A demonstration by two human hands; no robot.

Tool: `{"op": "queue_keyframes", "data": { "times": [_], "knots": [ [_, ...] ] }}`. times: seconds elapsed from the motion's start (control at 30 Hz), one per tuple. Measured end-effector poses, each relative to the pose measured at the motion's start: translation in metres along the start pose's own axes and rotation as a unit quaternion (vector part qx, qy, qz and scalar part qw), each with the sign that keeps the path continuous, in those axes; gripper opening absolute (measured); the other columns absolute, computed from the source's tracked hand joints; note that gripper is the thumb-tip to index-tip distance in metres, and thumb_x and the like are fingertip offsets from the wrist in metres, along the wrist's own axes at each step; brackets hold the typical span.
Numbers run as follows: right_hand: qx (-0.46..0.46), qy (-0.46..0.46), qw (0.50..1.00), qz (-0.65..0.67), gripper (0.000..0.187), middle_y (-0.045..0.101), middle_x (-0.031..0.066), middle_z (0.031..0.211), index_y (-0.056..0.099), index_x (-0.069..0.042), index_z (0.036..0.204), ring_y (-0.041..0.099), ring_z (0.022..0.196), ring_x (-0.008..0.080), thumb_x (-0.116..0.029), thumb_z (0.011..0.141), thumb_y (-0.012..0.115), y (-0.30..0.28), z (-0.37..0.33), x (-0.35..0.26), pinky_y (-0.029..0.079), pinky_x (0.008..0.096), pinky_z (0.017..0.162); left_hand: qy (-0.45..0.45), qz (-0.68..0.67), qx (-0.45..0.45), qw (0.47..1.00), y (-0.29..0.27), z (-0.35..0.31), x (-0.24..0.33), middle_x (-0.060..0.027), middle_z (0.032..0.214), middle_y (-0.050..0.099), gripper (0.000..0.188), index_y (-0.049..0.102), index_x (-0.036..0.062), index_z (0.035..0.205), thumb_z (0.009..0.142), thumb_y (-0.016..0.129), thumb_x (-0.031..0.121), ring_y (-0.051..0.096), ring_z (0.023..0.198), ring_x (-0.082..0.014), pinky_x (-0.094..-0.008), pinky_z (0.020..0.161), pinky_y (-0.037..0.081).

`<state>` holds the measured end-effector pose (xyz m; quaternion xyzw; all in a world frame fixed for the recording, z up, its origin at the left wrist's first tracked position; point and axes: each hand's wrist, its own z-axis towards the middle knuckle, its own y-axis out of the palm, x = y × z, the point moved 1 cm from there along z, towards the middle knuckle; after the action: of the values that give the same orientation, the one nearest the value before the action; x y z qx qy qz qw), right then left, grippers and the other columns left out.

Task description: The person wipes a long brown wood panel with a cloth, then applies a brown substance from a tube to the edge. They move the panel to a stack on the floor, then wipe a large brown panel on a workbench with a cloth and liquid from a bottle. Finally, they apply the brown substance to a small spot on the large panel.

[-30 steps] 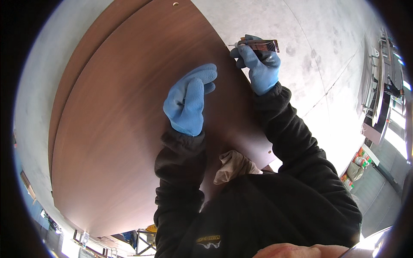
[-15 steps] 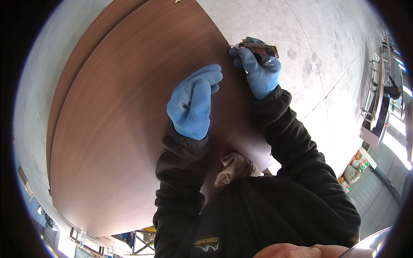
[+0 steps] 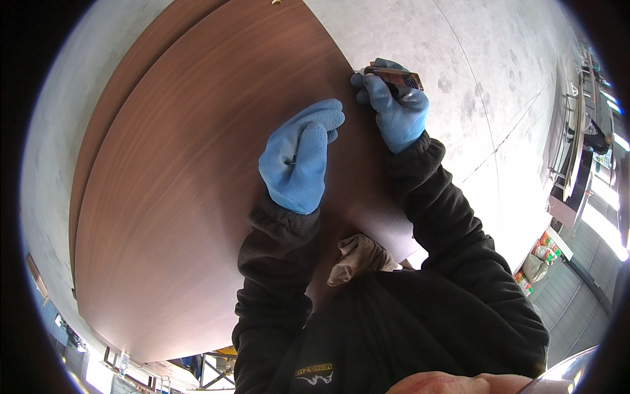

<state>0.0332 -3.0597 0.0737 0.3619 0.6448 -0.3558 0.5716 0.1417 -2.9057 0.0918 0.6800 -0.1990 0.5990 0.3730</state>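
Note:
My right hand (image 3: 401, 111), in a blue coated glove, grips a slim tube (image 3: 400, 78) with a dark and reddish-brown body. Its pale tip points left at the right edge of a large brown wood-grain panel (image 3: 170, 177); whether it touches the edge I cannot tell. My left hand (image 3: 296, 157), gloved the same way, hovers over the panel left of the tube. Its fingers are curled together with the thumb against them. A small dark, shiny spot shows in the fold of that palm, too small to name.
Another brown panel (image 3: 111, 105) lies under the first, its edge showing at the left. Grey concrete floor (image 3: 472, 72) spreads to the right. Colourful packages (image 3: 546, 253) and a rack (image 3: 567, 144) stand at the far right. A metal-framed structure (image 3: 213, 371) shows at the bottom.
My left hand has shifted slightly to the right, still curled. My right hand keeps the tube at the panel's edge, with its tip almost unmoved.

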Motion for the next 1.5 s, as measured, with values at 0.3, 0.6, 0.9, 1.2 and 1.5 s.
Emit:
{"op": "queue_keyframes", "data": {
  "times": [0.3,0.6,0.9,1.2,1.5],
  "knots": [
    [-0.002,0.007,1.000,-0.001,0.030,0.078,0.0144,0.106,0.065,0.001,0.130,0.072,0.084,0.0160,-0.010,0.102,0.069,-0.002,-0.002,-0.002,0.060,0.0298,0.077,-0.008,-0.027,-0.004,1.000,0.002,-0.005,0.003,-0.0199,0.128,0.072,0.026,0.072,-0.0056,0.120,0.109,0.055,0.010,0.072,0.107,-0.0222,-0.0337,0.092,0.060],
    [0.006,0.012,1.000,0.000,0.030,0.078,0.0150,0.105,0.065,0.002,0.130,0.072,0.083,0.0165,-0.010,0.102,0.069,0.000,0.001,-0.005,0.060,0.0300,0.077,0.007,0.001,-0.014,1.000,0.000,0.002,-0.001,-0.0212,0.126,0.073,0.032,0.071,-0.0030,0.126,0.109,0.059,0.022,0.073,0.111,-0.0289,-0.0387,0.089,0.064],
    [0.008,0.018,1.000,0.009,0.031,0.078,0.0157,0.106,0.064,0.003,0.130,0.071,0.082,0.0159,-0.010,0.102,0.069,0.004,0.007,-0.004,0.060,0.0294,0.077,-0.009,-0.036,0.003,0.999,0.000,0.008,0.001,-0.0201,0.126,0.072,0.024,0.073,-0.0059,0.118,0.108,0.056,0.008,0.073,0.105,-0.0217,-0.0326,0.090,0.061],
    [0.010,0.018,1.000,0.000,0.029,0.078,0.0156,0.107,0.064,0.002,0.130,0.071,0.083,0.0150,-0.009,0.103,0.066,0.008,0.016,-0.001,0.060,0.0289,0.077,-0.009,-0.034,0.004,0.999,-0.002,0.018,-0.002,-0.0205,0.126,0.072,0.024,0.073,-0.0059,0.119,0.108,0.056,0.007,0.073,0.106,-0.0227,-0.0328,0.090,0.061],
    [0.025,0.012,1.000,0.007,0.027,0.078,0.0154,0.103,0.065,0.002,0.128,0.071,0.080,0.0154,-0.008,0.103,0.066,0.014,0.023,0.000,0.060,0.0291,0.074,-0.008,-0.035,-0.004,0.999,-0.008,0.027,-0.007,-0.0209,0.126,0.072,0.024,0.073,-0.0061,0.120,0.107,0.056,0.007,0.073,0.106,-0.0228,-0.0324,0.091,0.061]
  ]
}}
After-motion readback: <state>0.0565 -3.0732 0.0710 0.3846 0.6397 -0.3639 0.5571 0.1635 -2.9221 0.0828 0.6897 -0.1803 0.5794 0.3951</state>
